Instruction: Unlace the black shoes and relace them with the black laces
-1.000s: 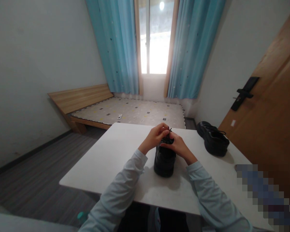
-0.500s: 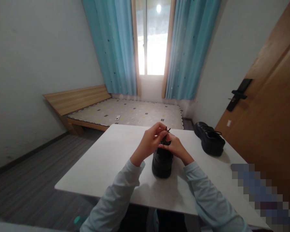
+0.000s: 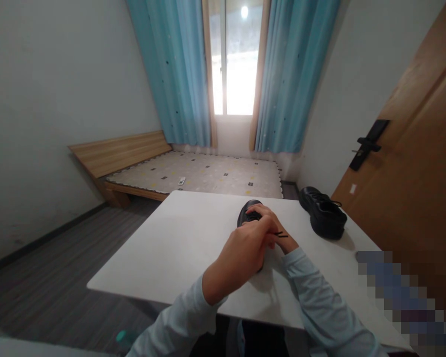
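A black shoe [image 3: 248, 204] stands on the white table [image 3: 163, 248] with its toe pointing away from me; both my hands cover most of it. My left hand [image 3: 243, 253] is closed over the shoe's opening, its fingers pinching the dark shoelace [image 3: 281, 235], whose ends stick out to the right over my right wrist. Partly behind it, my right hand [image 3: 269, 215] grips the shoe from the right, fingers curled over the laced front. Its thumb is hidden.
Another black shoe [image 3: 327, 215] sits at the table's right side, near the wooden door [image 3: 412, 163]. Beyond the table is a bed [image 3: 208, 171] with a small white remote [image 3: 182, 181] on it. A teal-topped object [image 3: 124, 338] is low at the left.
My left hand has moved down and right, pulling the lace ends toward the right over my other wrist. My right hand's fingers have shifted forward onto the shoe's front.
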`<state>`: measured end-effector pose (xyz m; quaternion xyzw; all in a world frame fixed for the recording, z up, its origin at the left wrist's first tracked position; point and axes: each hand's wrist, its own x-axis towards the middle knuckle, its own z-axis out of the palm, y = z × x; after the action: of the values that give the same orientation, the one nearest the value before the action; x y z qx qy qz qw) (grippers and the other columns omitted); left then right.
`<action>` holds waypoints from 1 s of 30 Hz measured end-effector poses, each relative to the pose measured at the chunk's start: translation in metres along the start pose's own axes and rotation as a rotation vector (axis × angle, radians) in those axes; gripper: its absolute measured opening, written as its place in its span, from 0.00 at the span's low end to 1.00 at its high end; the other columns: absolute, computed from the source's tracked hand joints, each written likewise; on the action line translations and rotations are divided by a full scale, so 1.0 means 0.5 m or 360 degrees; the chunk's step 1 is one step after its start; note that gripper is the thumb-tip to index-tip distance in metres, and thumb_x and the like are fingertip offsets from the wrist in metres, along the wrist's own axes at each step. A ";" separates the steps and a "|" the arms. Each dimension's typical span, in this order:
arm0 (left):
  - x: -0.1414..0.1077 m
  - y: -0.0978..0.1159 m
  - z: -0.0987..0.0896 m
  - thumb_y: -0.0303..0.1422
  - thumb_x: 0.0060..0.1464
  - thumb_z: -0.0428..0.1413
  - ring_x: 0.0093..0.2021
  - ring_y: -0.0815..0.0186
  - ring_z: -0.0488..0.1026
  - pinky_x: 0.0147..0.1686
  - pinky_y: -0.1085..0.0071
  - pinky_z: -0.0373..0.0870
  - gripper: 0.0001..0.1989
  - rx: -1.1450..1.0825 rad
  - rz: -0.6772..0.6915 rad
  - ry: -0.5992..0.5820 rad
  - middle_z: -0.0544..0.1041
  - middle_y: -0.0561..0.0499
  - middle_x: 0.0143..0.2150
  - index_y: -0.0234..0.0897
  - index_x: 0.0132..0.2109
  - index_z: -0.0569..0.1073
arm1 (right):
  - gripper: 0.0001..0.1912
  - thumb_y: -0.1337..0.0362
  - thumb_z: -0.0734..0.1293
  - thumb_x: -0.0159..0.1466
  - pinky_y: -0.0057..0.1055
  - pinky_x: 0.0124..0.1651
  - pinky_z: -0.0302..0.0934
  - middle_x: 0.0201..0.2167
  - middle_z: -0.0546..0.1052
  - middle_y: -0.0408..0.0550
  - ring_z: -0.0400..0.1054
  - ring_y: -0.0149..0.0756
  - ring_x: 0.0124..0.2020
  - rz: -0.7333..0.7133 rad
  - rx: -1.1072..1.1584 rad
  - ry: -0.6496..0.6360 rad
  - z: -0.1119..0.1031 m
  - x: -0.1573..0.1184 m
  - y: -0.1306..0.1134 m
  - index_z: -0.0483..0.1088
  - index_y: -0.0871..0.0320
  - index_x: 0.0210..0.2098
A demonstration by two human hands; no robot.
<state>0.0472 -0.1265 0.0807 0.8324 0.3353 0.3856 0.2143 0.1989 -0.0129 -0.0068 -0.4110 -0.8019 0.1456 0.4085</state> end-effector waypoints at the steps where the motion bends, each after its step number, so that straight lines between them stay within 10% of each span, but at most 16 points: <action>1: -0.005 0.001 0.006 0.22 0.55 0.45 0.31 0.69 0.70 0.31 0.75 0.64 0.07 0.0043 0.0008 -0.0010 0.73 0.53 0.30 0.37 0.35 0.64 | 0.09 0.65 0.70 0.52 0.43 0.49 0.62 0.38 0.74 0.49 0.67 0.44 0.43 0.0015 -0.0022 0.0009 0.002 0.000 -0.001 0.72 0.56 0.34; 30: -0.084 0.022 0.063 0.22 0.60 0.43 0.30 0.68 0.62 0.27 0.73 0.61 0.08 0.0608 0.0452 -0.0009 0.68 0.52 0.28 0.35 0.33 0.62 | 0.13 0.58 0.72 0.52 0.41 0.47 0.64 0.43 0.76 0.52 0.71 0.43 0.43 -0.0094 -0.0217 0.0010 0.010 -0.006 0.004 0.75 0.56 0.35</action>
<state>0.0562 -0.1674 0.0473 0.8977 0.2813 0.3391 -0.0024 0.1973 -0.0132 -0.0126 -0.4146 -0.8204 0.0773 0.3861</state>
